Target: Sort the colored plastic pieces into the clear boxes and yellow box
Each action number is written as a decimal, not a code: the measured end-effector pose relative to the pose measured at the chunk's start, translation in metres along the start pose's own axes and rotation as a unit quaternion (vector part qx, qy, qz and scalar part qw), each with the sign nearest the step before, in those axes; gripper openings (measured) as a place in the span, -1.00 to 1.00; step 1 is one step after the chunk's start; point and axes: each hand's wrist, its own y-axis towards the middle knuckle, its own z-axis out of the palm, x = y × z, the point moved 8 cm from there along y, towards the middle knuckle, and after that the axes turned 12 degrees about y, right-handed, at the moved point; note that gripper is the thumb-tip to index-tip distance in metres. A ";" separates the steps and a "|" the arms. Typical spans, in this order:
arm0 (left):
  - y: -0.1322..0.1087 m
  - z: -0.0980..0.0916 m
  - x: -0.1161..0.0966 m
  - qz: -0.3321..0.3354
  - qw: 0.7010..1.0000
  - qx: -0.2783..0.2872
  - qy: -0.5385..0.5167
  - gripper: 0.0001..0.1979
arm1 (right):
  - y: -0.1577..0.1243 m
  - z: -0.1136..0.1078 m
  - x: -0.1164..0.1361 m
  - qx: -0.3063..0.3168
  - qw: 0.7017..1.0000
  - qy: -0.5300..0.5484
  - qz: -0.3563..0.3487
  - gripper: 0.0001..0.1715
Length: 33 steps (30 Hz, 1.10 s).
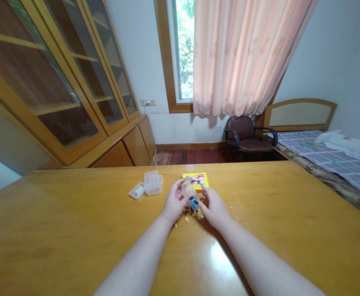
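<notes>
Between my two hands is a small clear plastic box (188, 189), tilted, its lid seemingly swung open. Blue and black contents (194, 204) show at its near end, too small to name. My left hand (174, 202) grips the box from the left with curled fingers. My right hand (213, 206) closes on its near right end, thumb and fingers about the blue part. Just beyond the hands lies a flat yellow package (202, 177) with printed pictures. Small dark, yellow and white pieces (186, 211) are scattered on the table below the box, partly hidden by the hands.
On the wooden table (75, 238), left of my hands, lie an open clear plastic case (153, 183) and a smaller clear box (137, 191) with pale contents. Past the far edge stand an armchair (244, 132), a bed (337, 152) and a glass-fronted cabinet (106, 94).
</notes>
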 end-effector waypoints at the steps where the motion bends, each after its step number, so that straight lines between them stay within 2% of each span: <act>1: -0.001 0.003 0.000 -0.005 1.000 0.011 -0.011 -0.39 | 0.000 0.002 0.004 0.015 1.000 -0.010 -0.019 -0.37; 4: -0.002 0.010 0.002 -0.019 0.999 0.022 -0.041 -0.33 | -0.003 0.014 0.012 0.092 0.995 0.002 -0.050 -0.32; 6: -0.002 0.014 0.006 -0.032 0.998 0.024 -0.051 -0.33 | -0.004 0.018 0.013 0.111 0.993 0.010 -0.049 -0.36; 12: -0.004 0.024 0.022 -0.091 0.993 0.060 -0.040 -0.49 | -0.001 0.014 0.019 0.095 0.994 0.019 -0.051 -0.54; 24: -0.005 0.023 0.012 -0.130 0.985 0.051 -0.102 -0.41 | -0.004 0.009 0.029 0.090 0.989 -0.002 -0.113 -0.53; 33: -0.008 0.024 0.013 -0.153 0.979 0.025 -0.130 -0.38 | -0.005 0.007 0.032 0.078 0.990 0.005 -0.120 -0.55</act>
